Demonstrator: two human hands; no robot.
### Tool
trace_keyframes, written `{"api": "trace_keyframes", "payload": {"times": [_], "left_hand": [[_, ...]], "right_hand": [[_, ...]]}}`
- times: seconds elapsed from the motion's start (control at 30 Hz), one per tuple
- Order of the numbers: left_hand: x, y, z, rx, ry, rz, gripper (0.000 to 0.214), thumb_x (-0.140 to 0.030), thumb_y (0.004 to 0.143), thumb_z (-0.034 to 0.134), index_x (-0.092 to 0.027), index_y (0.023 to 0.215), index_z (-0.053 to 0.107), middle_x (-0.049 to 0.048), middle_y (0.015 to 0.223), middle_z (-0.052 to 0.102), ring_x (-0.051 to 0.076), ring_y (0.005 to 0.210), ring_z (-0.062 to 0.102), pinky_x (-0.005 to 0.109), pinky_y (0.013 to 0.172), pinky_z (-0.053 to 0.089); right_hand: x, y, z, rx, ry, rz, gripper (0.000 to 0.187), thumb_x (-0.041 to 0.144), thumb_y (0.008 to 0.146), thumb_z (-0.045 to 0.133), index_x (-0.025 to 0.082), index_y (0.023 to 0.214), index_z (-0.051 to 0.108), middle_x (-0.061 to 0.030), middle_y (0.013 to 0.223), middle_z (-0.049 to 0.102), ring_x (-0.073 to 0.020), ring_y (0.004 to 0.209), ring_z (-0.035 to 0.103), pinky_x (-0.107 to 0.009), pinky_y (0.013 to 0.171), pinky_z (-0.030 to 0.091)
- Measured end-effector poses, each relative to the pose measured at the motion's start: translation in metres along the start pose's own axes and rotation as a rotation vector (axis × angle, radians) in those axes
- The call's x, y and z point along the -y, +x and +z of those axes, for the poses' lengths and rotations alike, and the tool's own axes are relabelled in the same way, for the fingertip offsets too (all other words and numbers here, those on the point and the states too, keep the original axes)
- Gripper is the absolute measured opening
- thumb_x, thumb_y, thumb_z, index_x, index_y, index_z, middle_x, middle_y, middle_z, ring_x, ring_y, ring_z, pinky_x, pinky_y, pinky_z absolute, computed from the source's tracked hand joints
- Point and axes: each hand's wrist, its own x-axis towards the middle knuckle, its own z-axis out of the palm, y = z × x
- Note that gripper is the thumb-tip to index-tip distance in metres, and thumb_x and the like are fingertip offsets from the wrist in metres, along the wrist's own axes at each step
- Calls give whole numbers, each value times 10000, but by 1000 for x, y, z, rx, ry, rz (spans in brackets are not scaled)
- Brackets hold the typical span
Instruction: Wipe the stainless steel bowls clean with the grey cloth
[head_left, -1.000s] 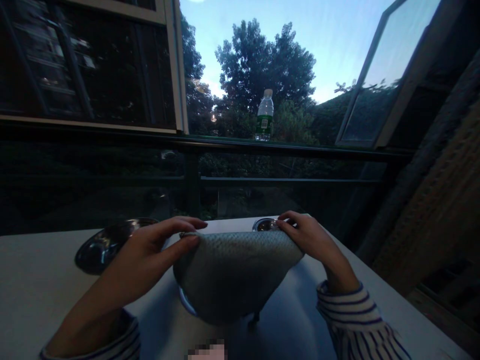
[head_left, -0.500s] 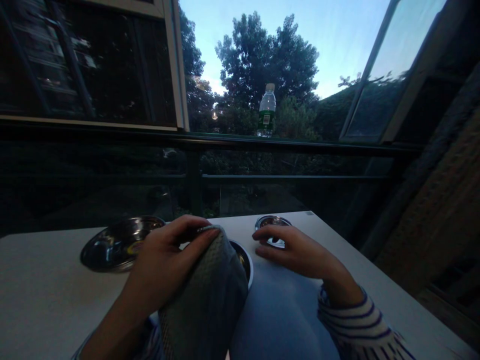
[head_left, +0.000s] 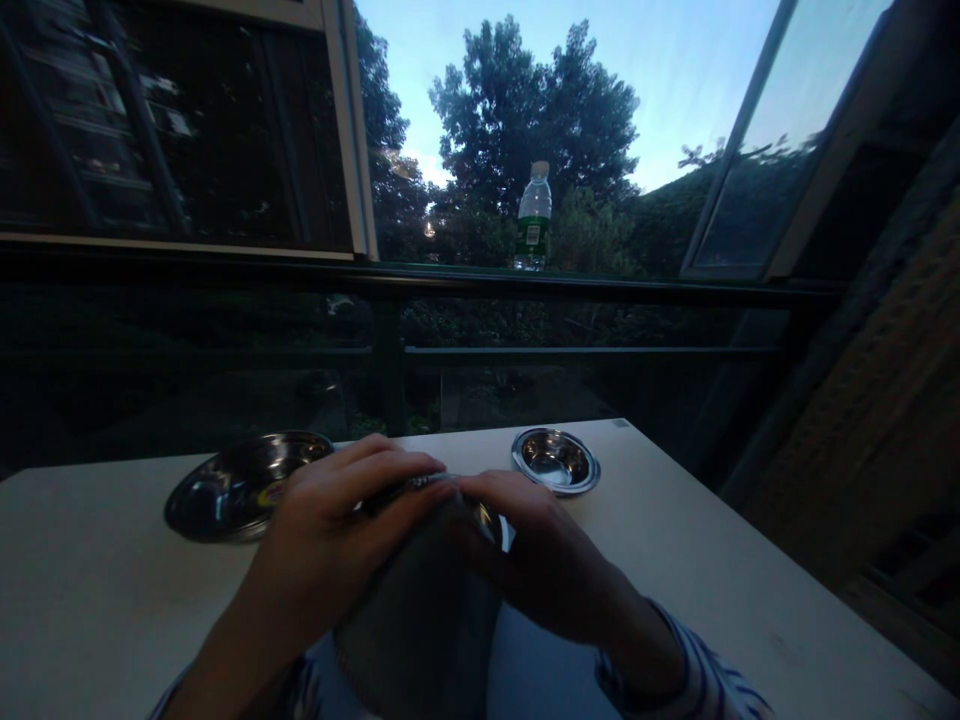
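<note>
One upper edge of the grey cloth [head_left: 427, 620] is pinched by the left hand [head_left: 334, 520]; the right hand [head_left: 544, 560] touches it, its grip indeterminable. The cloth hangs below both hands, partly hiding a metal bowl [head_left: 490, 522].

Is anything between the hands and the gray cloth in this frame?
Nothing visible: the left hand and right hand both touch the gray cloth near its top edge. A small metal bowl sits beyond them.
</note>
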Motion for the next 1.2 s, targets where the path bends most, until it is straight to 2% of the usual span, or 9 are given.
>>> {"api": "trace_keyframes", "payload": {"times": [0.13, 0.23, 0.33, 0.47, 0.63, 0.7, 0.87, 1.03, 1.2], "left_hand": [[0, 1, -5, -136, 39, 5, 181, -440, 702, 586, -304, 737, 701, -22, 693, 663, 156, 625, 596, 257, 596, 479], [3, 3, -11, -205, 67, 2, 132, -407, 700, 602, -298, 711, 676, -55, 684, 659, 127, 621, 588, 239, 606, 476], [9, 4, -15, -299, 116, -85, 151, -435, 714, 561, -310, 732, 645, -88, 695, 663, 117, 651, 602, 242, 626, 462], [16, 8, -20, -400, 186, -252, 232, -461, 740, 501, -282, 820, 626, -76, 766, 667, 147, 743, 615, 267, 620, 429], [36, 19, -23, -255, 81, -356, 285, -469, 738, 528, -216, 822, 627, -19, 763, 645, 174, 739, 594, 249, 605, 428], [48, 23, -21, -247, -2, -375, 285, -470, 725, 543, -200, 767, 622, -7, 695, 623, 171, 682, 577, 243, 572, 416], [73, 26, -3, -101, -294, -494, 358, -526, 708, 545, -172, 721, 596, -13, 657, 579, 151, 639, 538, 234, 555, 408], [67, 24, 11, -28, -339, -486, 364, -523, 688, 572, -163, 744, 587, -16, 666, 567, 150, 667, 527, 229, 565, 391], [62, 24, 15, -43, -311, -502, 379, -535, 702, 545, -158, 745, 561, -31, 625, 525, 142, 627, 500, 231, 536, 367]], "right_hand": [[-2, 0, -5, 29, 24, 22, 211, 162, 863, 458, 212, 1036, 567, -15, 926, 619, -130, 836, 555, -259, 759, 412], [-9, 0, -11, 168, 40, 20, 165, 151, 850, 470, 189, 976, 571, -16, 860, 583, -118, 766, 523, -233, 691, 407], [-21, 1, -15, 264, 23, 44, 99, 153, 819, 498, 177, 884, 568, -14, 830, 555, -117, 729, 503, -230, 655, 401], [-38, 2, -19, 266, 52, 210, 107, 188, 823, 476, 179, 905, 544, -5, 809, 586, -123, 728, 528, -236, 645, 412], [-49, 3, -30, 249, 45, 262, 155, 215, 837, 457, 184, 927, 579, -21, 877, 616, -137, 815, 554, -250, 717, 421], [-53, 4, -36, 248, 16, 270, 167, 260, 851, 449, 182, 904, 587, -20, 852, 616, -138, 793, 555, -250, 694, 419], [-66, 7, -35, 28, -82, 421, 218, 315, 847, 453, 159, 776, 587, -13, 716, 599, -138, 698, 544, -256, 626, 400], [-69, 11, -25, -91, 110, 625, 213, 331, 792, 504, 149, 735, 599, 0, 644, 587, -131, 621, 540, -241, 561, 396], [-72, 9, -26, -96, 325, 681, 277, 406, 770, 521, 151, 692, 595, 16, 615, 555, -125, 603, 523, -235, 542, 393]]}}
